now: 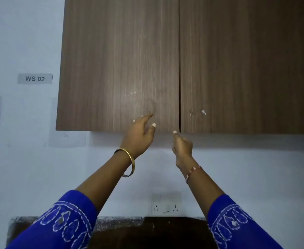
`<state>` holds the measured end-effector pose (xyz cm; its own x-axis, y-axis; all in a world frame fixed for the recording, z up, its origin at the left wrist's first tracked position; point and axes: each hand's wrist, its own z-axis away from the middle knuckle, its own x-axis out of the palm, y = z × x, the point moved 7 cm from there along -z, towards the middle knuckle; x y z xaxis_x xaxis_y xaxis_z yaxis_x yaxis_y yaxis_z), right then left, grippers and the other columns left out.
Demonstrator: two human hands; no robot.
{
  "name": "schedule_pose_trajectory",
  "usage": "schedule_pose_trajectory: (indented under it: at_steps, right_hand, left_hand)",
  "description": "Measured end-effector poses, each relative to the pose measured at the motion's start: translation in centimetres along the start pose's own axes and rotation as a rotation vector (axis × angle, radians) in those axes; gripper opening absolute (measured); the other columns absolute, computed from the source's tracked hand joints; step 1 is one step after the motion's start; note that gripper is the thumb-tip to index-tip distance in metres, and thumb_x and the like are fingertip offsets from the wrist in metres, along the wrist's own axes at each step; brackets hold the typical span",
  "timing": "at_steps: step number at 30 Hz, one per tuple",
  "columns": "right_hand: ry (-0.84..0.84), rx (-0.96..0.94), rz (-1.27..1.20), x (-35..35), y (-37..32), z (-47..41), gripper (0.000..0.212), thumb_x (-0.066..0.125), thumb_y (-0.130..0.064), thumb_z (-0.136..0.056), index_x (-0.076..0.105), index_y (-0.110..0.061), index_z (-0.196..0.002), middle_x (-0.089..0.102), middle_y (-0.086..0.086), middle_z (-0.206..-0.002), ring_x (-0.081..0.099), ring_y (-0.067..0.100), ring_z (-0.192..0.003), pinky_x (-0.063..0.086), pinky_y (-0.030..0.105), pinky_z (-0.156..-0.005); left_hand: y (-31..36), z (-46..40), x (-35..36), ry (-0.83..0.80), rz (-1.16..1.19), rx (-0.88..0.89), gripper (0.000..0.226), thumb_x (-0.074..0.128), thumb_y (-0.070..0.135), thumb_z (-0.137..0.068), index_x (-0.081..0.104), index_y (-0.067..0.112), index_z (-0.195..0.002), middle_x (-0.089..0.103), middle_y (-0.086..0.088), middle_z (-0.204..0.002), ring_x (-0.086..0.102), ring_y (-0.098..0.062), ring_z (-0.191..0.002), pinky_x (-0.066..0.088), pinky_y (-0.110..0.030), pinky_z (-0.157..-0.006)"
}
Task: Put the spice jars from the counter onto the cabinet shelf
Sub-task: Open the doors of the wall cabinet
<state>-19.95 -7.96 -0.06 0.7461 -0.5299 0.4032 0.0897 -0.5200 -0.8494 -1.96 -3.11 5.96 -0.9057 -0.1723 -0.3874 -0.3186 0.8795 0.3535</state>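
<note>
Both arms raised toward closed wooden cabinet (183, 65), left hand (138, 134) fingers loosely spread against left door's lower edge, right hand (182, 145) fingertips hooked under door seam, gripping nothing else, spice jars unseen.

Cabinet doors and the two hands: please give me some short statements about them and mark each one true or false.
1. Both cabinet doors, the left door and the right door, are closed. True.
2. The left hand holds a spice jar. False: it holds nothing, its fingers reaching toward the left door.
3. The right hand is at the bottom edge, near the gap between the doors. True.
4. The wall label reads WS 05. False: it reads WS 02.
5. A gold bangle is on the right wrist. False: it is on the left wrist.
</note>
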Motion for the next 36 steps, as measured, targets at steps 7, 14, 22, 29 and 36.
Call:
schedule_pose_trajectory:
  at_steps: [7,14,22,29,36]
  right_hand:
    - [-0.055,0.121,-0.318,3.3,0.7,-4.4,0.017,0.061,-0.016,-0.089,0.055,-0.009,-0.076,0.048,0.004,-0.070,0.046,0.014,-0.061,0.048,0.028,-0.074]
    - [-0.118,0.096,-0.510,3.2,1.3,-4.5,0.018,0.058,-0.010,-0.091,0.057,0.002,-0.104,0.061,0.014,-0.087,0.062,0.024,-0.084,0.046,0.043,-0.102]
    - [-0.238,-0.099,-0.516,1.9,-1.1,0.3,0.008,0.057,-0.009,-0.090,0.055,-0.007,-0.083,0.065,0.012,-0.089,0.066,0.019,-0.085,0.056,0.030,-0.085]
    - [-0.189,-0.162,-0.511,1.6,-2.9,5.2,0.008,0.060,-0.002,-0.087,0.056,-0.009,-0.086,0.066,0.010,-0.094,0.063,0.024,-0.098,0.056,0.032,-0.085]
    - [-0.159,-0.225,-0.385,1.5,-4.3,8.8,0.025,0.061,0.007,-0.081,0.057,-0.018,-0.078,0.065,-0.002,-0.075,0.062,0.015,-0.078,0.053,0.040,-0.085]
  left_hand:
    - [-2.7,-3.9,1.4,0.006,-0.030,0.066,0.044,0.044,0.021,-0.096,0.040,0.011,-0.139,0.043,-0.006,-0.145,0.036,-0.019,-0.137,0.028,-0.027,-0.110]
    - [-4.4,-5.1,3.4,-0.017,0.033,0.066,0.046,0.045,0.019,-0.095,0.037,0.009,-0.140,0.039,-0.009,-0.147,0.030,-0.022,-0.140,0.027,-0.036,-0.116]
    - [0.6,-6.7,4.1,0.088,0.039,0.142,0.055,0.045,0.020,-0.096,0.025,0.004,-0.144,0.022,-0.012,-0.155,0.013,-0.023,-0.146,0.015,-0.041,-0.120]
    - [5.5,-8.1,2.6,0.161,-0.110,0.051,0.078,0.050,0.038,-0.091,0.010,0.002,-0.147,-0.001,-0.017,-0.157,-0.003,-0.028,-0.146,0.002,-0.041,-0.120]
    - [8.1,-7.0,0.9,0.233,-0.278,-0.058,0.095,0.062,0.016,-0.083,-0.008,0.001,-0.146,-0.013,-0.021,-0.155,-0.014,-0.033,-0.144,-0.007,-0.043,-0.117]
